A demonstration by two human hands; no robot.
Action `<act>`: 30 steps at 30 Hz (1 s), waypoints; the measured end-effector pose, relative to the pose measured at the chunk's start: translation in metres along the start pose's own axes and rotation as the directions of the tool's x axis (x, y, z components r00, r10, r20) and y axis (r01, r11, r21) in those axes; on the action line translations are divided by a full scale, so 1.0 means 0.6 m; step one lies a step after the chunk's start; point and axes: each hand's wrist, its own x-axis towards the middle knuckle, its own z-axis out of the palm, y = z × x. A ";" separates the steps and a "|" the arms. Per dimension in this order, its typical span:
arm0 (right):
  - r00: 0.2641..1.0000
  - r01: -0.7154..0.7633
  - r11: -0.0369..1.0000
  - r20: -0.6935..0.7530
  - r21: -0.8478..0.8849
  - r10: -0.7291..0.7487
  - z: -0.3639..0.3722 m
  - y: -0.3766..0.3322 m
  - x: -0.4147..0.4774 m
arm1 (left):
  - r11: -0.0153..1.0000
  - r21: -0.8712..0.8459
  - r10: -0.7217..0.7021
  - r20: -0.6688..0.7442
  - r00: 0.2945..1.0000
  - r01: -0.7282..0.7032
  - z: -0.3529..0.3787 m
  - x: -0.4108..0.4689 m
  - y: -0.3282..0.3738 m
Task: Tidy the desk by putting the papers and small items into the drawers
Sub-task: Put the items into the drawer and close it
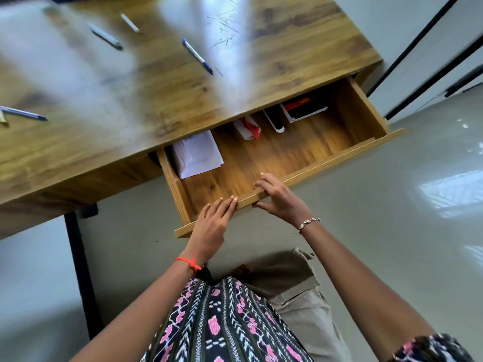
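1. Reaching down in front of you, your left hand (213,220) lies with straight, close-set fingers (230,202) flat on the front edge of the drawer (282,152), holding nothing. A red thread (189,262) circles that wrist.
2. Your right hand (281,198), just beside it and wearing a bracelet (309,222), grips the same edge: fingers curl over the top and the thumb presses the outer face.
3. The drawer stands pulled well out from under the desk (300,48). Its front half is bare wood, with open floor (366,231) in front of it.
4. Papers (198,155) lie in the drawer's left rear corner, partly under the desk edge.
5. Along the back of the drawer sit a red-and-white pack (248,128), a black-and-white item (274,121) and a red-and-black booklet (304,108). Each is partly hidden by the desk top.
6. On the desk, a blue pen (197,56) lies nearest the drawer. A grey pen (105,36) and a white pen (130,23) lie further back, and a second blue pen (24,113) is at the left edge. Blur smears much of the desk top, so you cannot tell what else is there.
7. A black desk leg (81,270) stands to the left, well apart from your left arm.
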 end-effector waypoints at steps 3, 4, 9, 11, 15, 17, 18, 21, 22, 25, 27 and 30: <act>1.000 0.016 0.999 -0.004 -0.041 -0.016 -0.016 0.011 0.022 | 0.997 0.078 -0.016 -0.010 1.000 0.017 -0.002 0.014 -0.015; 1.000 0.022 0.997 -0.010 -0.068 -0.023 -0.020 0.014 0.030 | 0.995 0.095 -0.021 -0.014 1.000 0.023 -0.003 0.019 -0.020; 0.999 0.025 0.981 -0.025 -0.191 -0.030 -0.034 0.024 0.079 | 0.990 0.129 -0.042 -0.050 0.998 0.049 0.000 0.043 -0.051; 1.000 0.019 0.979 -0.011 -0.204 -0.021 -0.040 0.025 0.102 | 0.988 0.143 -0.052 -0.065 0.997 0.061 0.001 0.055 -0.065; 0.997 0.037 0.972 0.079 -0.233 -0.019 -0.056 0.032 0.151 | 0.983 0.175 -0.034 -0.112 0.993 0.054 -0.001 0.080 -0.089; 0.992 0.046 0.965 0.129 -0.257 -0.013 -0.064 0.036 0.175 | 0.981 0.188 -0.020 -0.130 0.991 0.045 -0.001 0.090 -0.102; 0.988 0.052 0.960 0.152 -0.273 -0.010 -0.068 0.040 0.187 | 0.980 0.192 -0.017 -0.145 0.989 0.045 -0.001 0.095 -0.107; 0.977 0.086 0.933 0.212 -0.348 -0.012 -0.075 0.050 0.218 | 0.977 0.209 -0.006 -0.179 0.984 0.044 -0.002 0.107 -0.119; 0.975 0.097 0.924 0.224 -0.371 -0.013 -0.077 0.054 0.226 | 0.976 0.216 -0.001 -0.187 0.982 0.042 -0.003 0.110 -0.123; 0.976 0.116 0.915 0.217 -0.387 -0.032 -0.081 0.061 0.236 | 0.969 0.246 0.022 -0.213 0.977 0.032 -0.003 0.119 -0.135; 0.981 0.115 0.915 0.190 -0.386 -0.044 -0.079 0.062 0.237 | 0.964 0.263 0.034 -0.224 0.974 0.027 -0.002 0.123 -0.141; 0.988 0.124 0.893 0.137 -0.433 -0.071 -0.076 0.061 0.253 | 0.960 0.276 0.027 -0.233 0.972 0.040 -0.007 0.136 -0.156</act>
